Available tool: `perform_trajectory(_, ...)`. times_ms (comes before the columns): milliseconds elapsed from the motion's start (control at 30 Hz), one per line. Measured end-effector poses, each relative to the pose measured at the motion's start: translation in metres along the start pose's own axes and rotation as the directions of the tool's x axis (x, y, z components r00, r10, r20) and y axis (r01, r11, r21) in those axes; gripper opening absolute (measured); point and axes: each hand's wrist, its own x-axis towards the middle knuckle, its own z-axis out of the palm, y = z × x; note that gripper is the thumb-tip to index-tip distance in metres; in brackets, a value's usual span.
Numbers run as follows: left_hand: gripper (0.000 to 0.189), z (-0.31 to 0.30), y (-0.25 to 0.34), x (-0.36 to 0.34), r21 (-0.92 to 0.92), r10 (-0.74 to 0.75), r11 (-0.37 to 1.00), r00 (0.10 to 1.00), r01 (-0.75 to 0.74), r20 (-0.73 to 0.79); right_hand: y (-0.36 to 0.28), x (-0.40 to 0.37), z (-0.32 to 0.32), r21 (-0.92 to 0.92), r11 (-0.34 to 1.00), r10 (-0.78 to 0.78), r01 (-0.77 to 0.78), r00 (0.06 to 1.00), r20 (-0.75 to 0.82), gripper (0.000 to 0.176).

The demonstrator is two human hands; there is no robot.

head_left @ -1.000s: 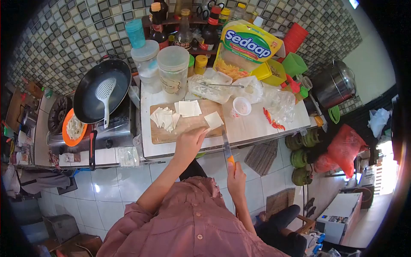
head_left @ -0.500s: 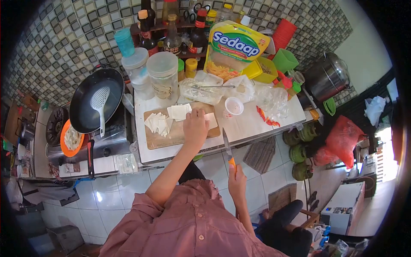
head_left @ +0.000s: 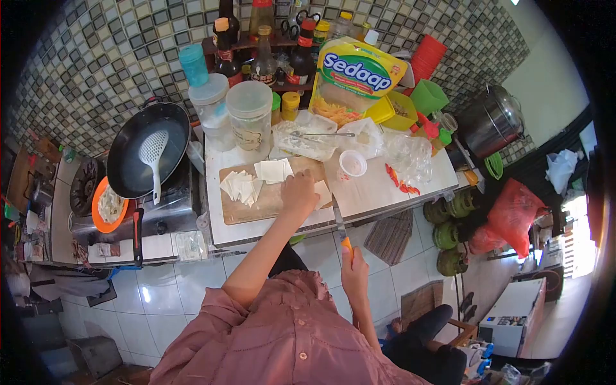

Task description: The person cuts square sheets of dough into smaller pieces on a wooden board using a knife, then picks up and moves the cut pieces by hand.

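Over the right part of a wooden cutting board (head_left: 253,215) is my left hand (head_left: 299,194), its fingers bent and pressed down onto a white wrapper sheet (head_left: 323,192) that is partly hidden beneath it. In my right hand (head_left: 353,273), a knife (head_left: 340,221) with an orange handle points up toward the board's right edge. Square white wrapper sheets (head_left: 273,171) lie at the board's back. A loose pile of cut white wrapper pieces (head_left: 241,187) fans out on its left.
A black frying pan (head_left: 138,176) with a white slotted spatula (head_left: 154,154) sits on the stove. Beside it is an orange plate (head_left: 101,218). Jars (head_left: 249,119), a filling container with a spoon (head_left: 305,144), a small cup (head_left: 352,164) and red chilies (head_left: 401,181) stand around the board.
My left hand has shifted slightly down and right over the sheet. The knife in my right hand is now a little lower, its tip closer to the board's corner.
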Motion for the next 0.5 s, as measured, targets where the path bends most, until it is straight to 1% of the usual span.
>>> perform_trajectory(133,0.036,0.004,0.001,0.000,0.026,-0.001,1.000,1.000,0.002,-0.027,0.003,0.000,0.000,-0.012,1.000,0.007,-0.007,1.000,0.004,0.035)
perform_trajectory(200,0.030,0.004,0.000,-0.002,0.059,0.060,0.997,0.998,-0.059,-0.018,0.001,0.000,-0.001,0.000,1.000,0.003,-0.003,1.000,0.004,0.034)
perform_trajectory(333,0.030,0.001,0.003,-0.008,0.043,0.075,0.996,0.997,-0.074,-0.036,0.004,0.000,-0.002,0.004,0.999,-0.033,0.033,0.999,-0.011,0.034)
perform_trajectory(400,0.024,-0.002,0.006,-0.011,-0.016,0.091,0.996,0.995,-0.092,-0.048,0.004,0.000,-0.002,0.016,0.999,-0.040,0.040,0.999,-0.022,0.033)
perform_trajectory(433,0.024,-0.004,0.006,-0.012,-0.015,0.090,0.996,0.995,-0.091,-0.049,0.005,0.001,-0.002,0.016,0.999,-0.040,0.041,0.999,-0.022,0.033)
perform_trajectory(500,0.022,-0.007,0.006,-0.013,-0.123,0.078,0.989,0.997,-0.077,0.003,0.006,0.001,-0.001,0.020,0.999,-0.038,0.039,0.999,-0.021,0.033)
